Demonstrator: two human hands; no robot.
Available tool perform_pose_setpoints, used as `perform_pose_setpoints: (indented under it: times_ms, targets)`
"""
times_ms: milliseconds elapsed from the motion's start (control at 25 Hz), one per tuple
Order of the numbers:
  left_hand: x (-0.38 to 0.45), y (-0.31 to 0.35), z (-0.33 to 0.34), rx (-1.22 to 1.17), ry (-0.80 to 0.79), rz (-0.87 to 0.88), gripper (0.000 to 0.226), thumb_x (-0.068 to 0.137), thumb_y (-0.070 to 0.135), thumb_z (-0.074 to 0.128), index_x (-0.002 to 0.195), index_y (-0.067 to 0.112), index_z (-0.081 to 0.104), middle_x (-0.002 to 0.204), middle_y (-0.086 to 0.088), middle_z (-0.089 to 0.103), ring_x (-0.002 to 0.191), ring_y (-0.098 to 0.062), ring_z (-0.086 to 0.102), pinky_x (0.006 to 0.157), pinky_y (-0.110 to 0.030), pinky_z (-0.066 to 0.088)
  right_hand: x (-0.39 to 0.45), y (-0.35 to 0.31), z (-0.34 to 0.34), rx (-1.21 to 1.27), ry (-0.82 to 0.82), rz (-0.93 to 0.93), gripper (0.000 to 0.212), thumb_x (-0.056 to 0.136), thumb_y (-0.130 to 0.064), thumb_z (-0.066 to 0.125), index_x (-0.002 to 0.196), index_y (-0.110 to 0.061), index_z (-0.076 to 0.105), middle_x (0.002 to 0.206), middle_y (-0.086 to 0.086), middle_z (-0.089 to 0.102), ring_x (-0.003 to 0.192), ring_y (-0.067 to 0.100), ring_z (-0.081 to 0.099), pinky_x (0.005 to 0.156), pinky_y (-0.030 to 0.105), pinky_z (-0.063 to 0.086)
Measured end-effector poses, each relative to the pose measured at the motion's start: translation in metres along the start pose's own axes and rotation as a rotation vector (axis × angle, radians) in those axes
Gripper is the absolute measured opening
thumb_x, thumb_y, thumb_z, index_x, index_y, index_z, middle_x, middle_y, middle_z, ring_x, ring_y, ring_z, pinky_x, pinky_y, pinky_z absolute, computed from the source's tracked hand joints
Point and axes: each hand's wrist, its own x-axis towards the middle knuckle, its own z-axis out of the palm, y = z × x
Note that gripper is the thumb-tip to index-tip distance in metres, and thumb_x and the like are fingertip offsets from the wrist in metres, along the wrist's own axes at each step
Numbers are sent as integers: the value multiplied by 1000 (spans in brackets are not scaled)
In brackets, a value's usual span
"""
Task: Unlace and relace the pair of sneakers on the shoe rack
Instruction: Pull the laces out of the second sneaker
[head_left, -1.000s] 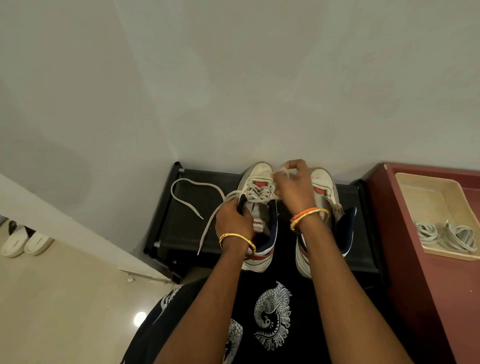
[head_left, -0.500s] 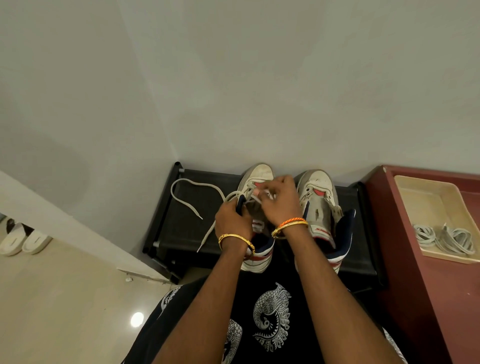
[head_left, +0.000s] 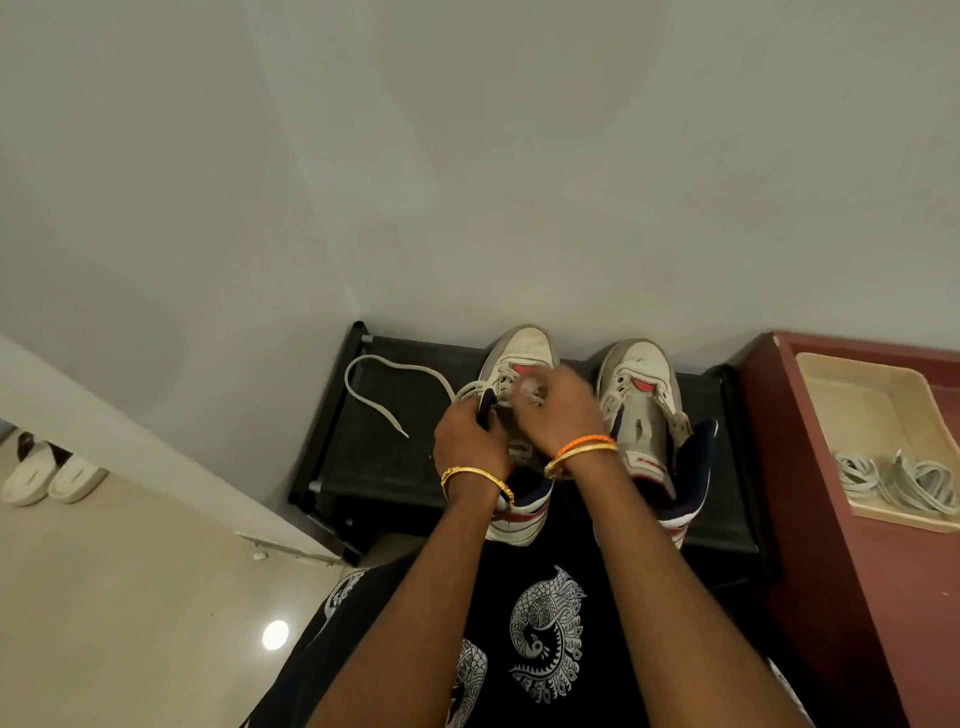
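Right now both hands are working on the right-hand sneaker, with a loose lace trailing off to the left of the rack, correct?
Not quite: the head view shows the left hand and right hand on the left sneaker. The right sneaker sits untouched. The loose lace does trail left on the rack.

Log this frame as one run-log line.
step: lacing left sneaker | left hand: grips its collar | right hand: at eyelets, blurred | right sneaker: laceless | lace: trailing on rack

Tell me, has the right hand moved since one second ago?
Yes. The right hand has shifted left, from over the right sneaker to the laces of the left sneaker.
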Motion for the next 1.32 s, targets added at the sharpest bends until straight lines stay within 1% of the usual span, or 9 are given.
perform_pose_setpoints:
  times_ms: [80,200,520,720,760,840,920,1120,1320]
  targets:
    - [0,0,1,2,-4,-1,19,92,15,55,106,7,66,104,-11,63,95,-24,59,76,-27,43,-1,7,16,-285,-104,-9,25,92,-28,56,111,-14,66,120,14,54,105,30,56,85,33,46]
    - [0,0,1,7,3,-4,20,92,16,55,106,7,66,104,-11,63,95,-24,59,75,-26,42,0,6,19,-245,-83,-8,24,92,-25,56,111,-16,67,124,14,49,110,31,53,88,33,45]
    - [1,0,-1,-23,-15,-33,21,93,16,55,110,9,65,106,-11,63,98,-27,61,82,-35,49,0,-8,-34,358,53,7,12,87,-13,62,77,-20,62,102,10,60,85,12,52,68,11,38]
    - [0,2,-2,-41,-18,-37,22,92,14,56,111,11,65,108,-10,63,99,-26,61,86,-34,50,1,-10,-66,729,336,63,11,90,-15,59,82,-23,59,88,-2,60,88,20,56,76,36,50]
    - [0,3,-2,-27,-22,-18,22,91,13,57,111,11,64,109,-10,62,100,-25,60,86,-34,49,2,-6,-63,684,347,90,5,89,-22,62,94,-22,60,101,2,60,98,22,56,82,38,50]
    - [2,3,-2,54,-30,85,28,89,12,58,117,13,61,114,-8,60,105,-24,57,90,-35,49,1,1,-52,283,288,141,56,83,-37,68,130,-16,46,134,10,45,124,24,44,103,43,39]
    - [7,4,-1,207,-54,270,36,88,12,59,124,17,57,121,-5,55,113,-24,50,92,-37,46,-2,9,-38,-52,253,76,73,80,-37,70,140,-10,37,143,14,33,133,29,32,109,43,28]
    - [22,13,-2,580,-171,482,28,93,25,53,120,22,61,131,1,51,122,-21,38,97,-36,33,-10,9,-1,-246,-58,52,32,86,-23,58,116,-9,59,117,16,54,107,33,54,88,37,47]
    - [23,21,6,691,-212,487,30,94,27,52,123,24,59,137,0,46,127,-22,35,103,-38,29,-2,11,2,-106,74,259,23,87,-21,58,104,-9,68,103,14,68,96,32,62,77,31,48]
